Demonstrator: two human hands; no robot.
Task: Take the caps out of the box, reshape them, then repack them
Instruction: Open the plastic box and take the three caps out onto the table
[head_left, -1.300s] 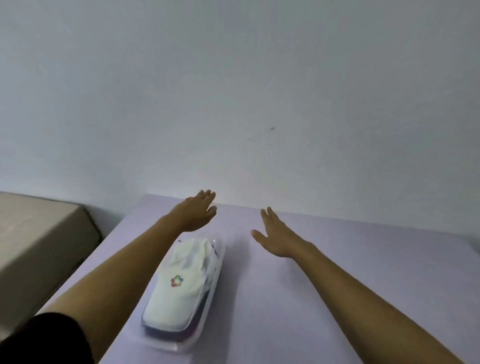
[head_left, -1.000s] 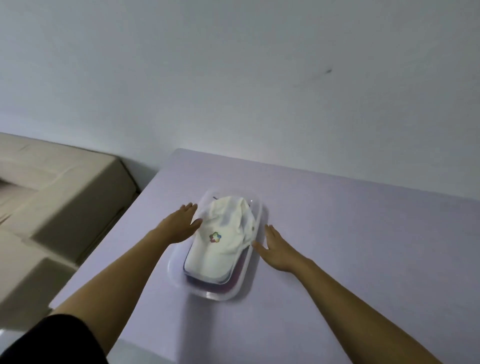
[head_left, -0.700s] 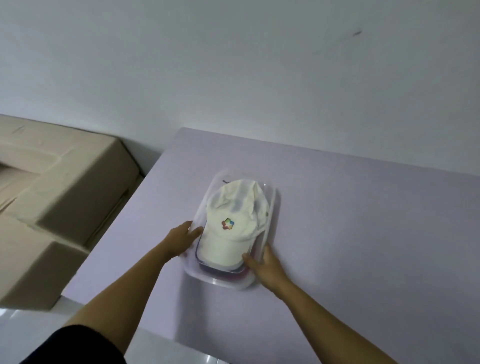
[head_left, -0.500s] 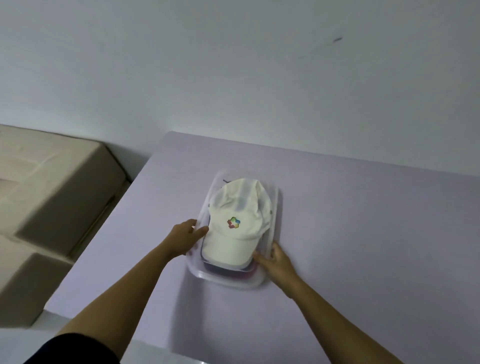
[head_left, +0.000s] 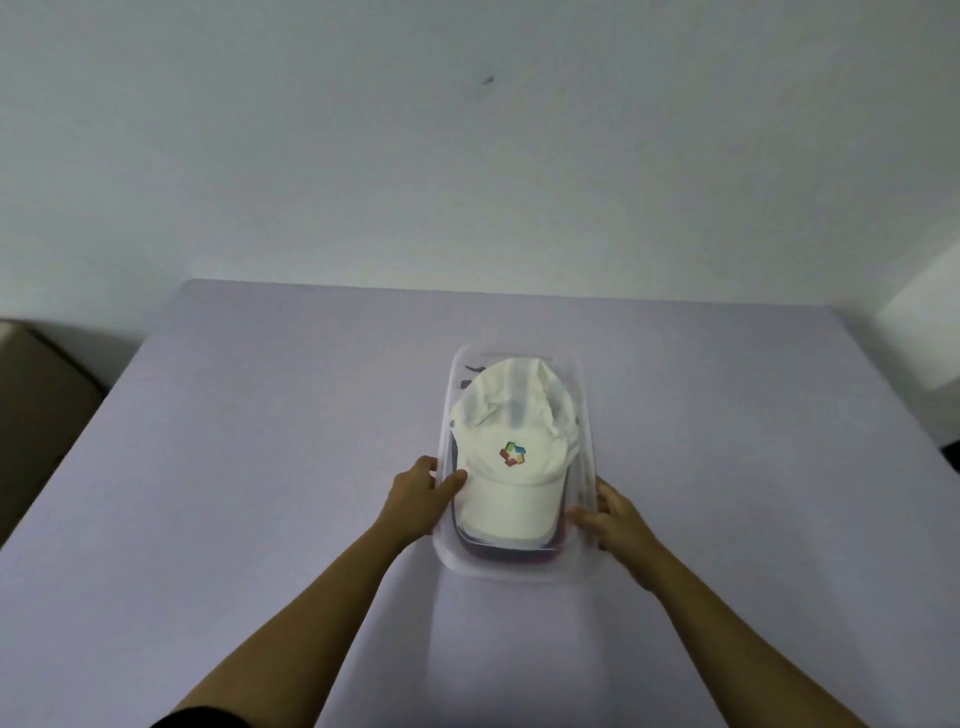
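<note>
Caps (head_left: 511, 457) still boxed, both hands' grip unchanged

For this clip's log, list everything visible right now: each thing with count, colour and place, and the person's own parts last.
White fabric cap with multicoloured logo: one, white, top of the stack in the box.
Darker caps: count unclear, maroon and dark edges, under the white cap.
Clear plastic box: one, transparent, centre of the table.
Lilac table: one, pale purple, against the wall.
Beige block: one, tan, left of the table.
White wall: behind the table.
Left hand: on the box's left side.
Right hand: on the box's right side.
</note>
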